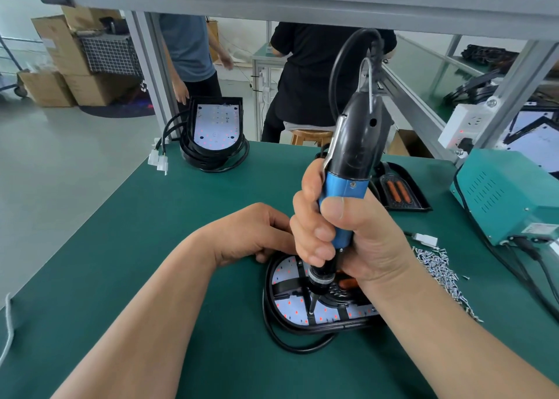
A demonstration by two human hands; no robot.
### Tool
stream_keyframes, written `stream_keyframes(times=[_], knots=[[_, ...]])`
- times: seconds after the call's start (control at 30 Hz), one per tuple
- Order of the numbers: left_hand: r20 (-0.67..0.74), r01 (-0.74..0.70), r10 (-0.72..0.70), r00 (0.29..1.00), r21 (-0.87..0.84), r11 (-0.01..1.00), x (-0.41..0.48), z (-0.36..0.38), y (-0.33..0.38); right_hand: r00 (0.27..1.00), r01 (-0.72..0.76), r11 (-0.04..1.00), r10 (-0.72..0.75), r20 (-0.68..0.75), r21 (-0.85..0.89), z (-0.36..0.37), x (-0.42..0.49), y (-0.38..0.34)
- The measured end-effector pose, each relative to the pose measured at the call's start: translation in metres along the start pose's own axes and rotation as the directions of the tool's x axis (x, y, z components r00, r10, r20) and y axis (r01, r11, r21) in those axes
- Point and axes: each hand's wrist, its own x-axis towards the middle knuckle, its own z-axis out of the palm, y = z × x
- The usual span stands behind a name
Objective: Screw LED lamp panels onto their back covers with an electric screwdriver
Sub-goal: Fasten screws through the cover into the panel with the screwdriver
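Observation:
My right hand (341,238) grips a black and blue electric screwdriver (351,156) held upright, its bit tip down on the white LED panel (290,308). The panel lies in a black back cover (269,289) on the green mat near the front. My left hand (251,235) rests at the cover's far left edge with fingers curled against it; the fingertips are hidden behind my right hand. A black cable (290,344) loops out of the cover toward me.
A pile of loose screws (438,268) lies right of the lamp. A stack of finished lamps (214,129) stands at the back left, a black tray (399,190) and a teal power unit (511,196) at the right. Two people stand or sit beyond the bench.

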Motion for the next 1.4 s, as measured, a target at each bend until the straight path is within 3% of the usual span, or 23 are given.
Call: stream_keyframes(times=[0.33, 0.67, 1.0, 1.27, 1.4], knots=[[0.025, -0.018, 0.018, 1.0, -0.026, 1.0, 0.0, 0.0, 0.0, 0.998, 0.009, 0.999, -0.012, -0.057, -0.049, -0.003, 0.001, 0.001], [-0.016, 0.017, -0.017, 1.0, 0.012, 1.0, 0.003, -0.002, -0.007, 0.986, 0.012, 0.904, -0.083, -0.148, -0.428, 0.016, 0.0, 0.001], [0.036, -0.028, 0.029, 0.999, -0.026, 0.999, 0.0, -0.001, -0.003, 0.912, 0.096, 0.935, -0.22, -0.346, -0.341, 0.023, -0.023, 0.001], [0.023, -0.02, 0.02, 1.0, -0.016, 1.0, -0.001, 0.0, -0.001, 0.968, 0.164, 0.896, -0.227, -0.11, -0.412, 0.023, -0.026, 0.002], [0.005, -0.017, 0.017, 1.0, -0.026, 1.0, 0.003, -0.002, -0.008, 0.937, 0.263, 0.936, -0.305, -0.168, -0.233, 0.015, -0.029, -0.003]])
